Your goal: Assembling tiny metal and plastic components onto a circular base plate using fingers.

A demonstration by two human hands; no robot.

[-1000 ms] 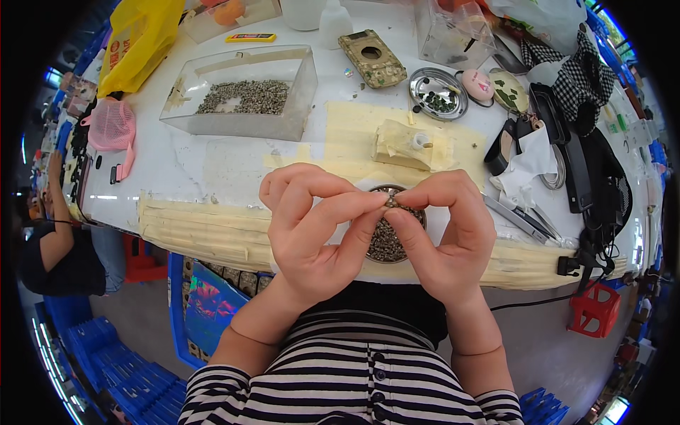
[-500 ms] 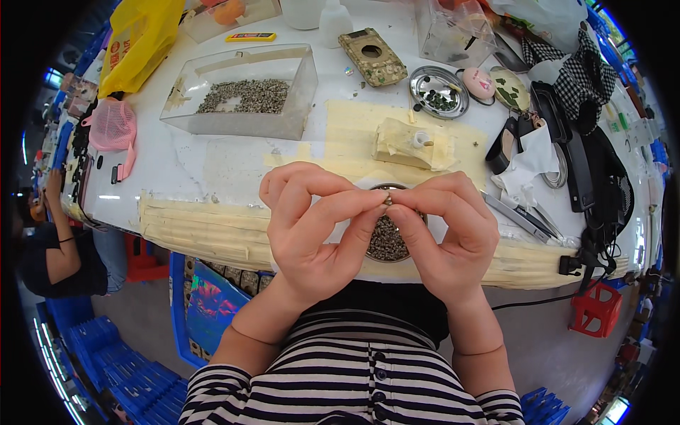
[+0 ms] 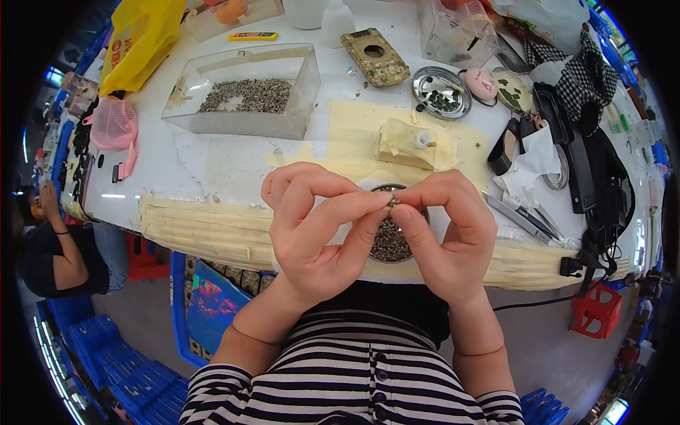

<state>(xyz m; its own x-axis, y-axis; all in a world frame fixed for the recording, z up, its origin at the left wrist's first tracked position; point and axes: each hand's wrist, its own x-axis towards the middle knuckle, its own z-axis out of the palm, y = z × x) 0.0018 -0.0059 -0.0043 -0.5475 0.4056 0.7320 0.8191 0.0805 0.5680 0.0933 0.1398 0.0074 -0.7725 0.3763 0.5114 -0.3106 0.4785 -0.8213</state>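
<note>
Thumbs and forefingers pinched, my left hand (image 3: 319, 230) and my right hand (image 3: 450, 230) meet fingertip to fingertip. Between them is a tiny greyish-brown piece (image 3: 392, 202), too small for me to name. Right below the fingertips stands a round dish (image 3: 413, 256) full of small grey-brown pieces (image 3: 389, 241), partly covered by both hands. Beyond the hands, a tape-wrapped block (image 3: 404, 144) with a small white cup-like fitting sits on the taped tabletop.
A clear box (image 3: 294, 124) of similar pieces is at the back left. A camouflage-patterned part (image 3: 375, 57) and a metal dish (image 3: 442, 93) lie farther back. Tweezers (image 3: 524, 221) rest at right, near black straps (image 3: 581, 170). A person (image 3: 60, 251) is at far left.
Both hands keep the pinch above the dish, the fingertips shifting very slightly. The person at far left has moved an arm a little. The table things look unchanged.
</note>
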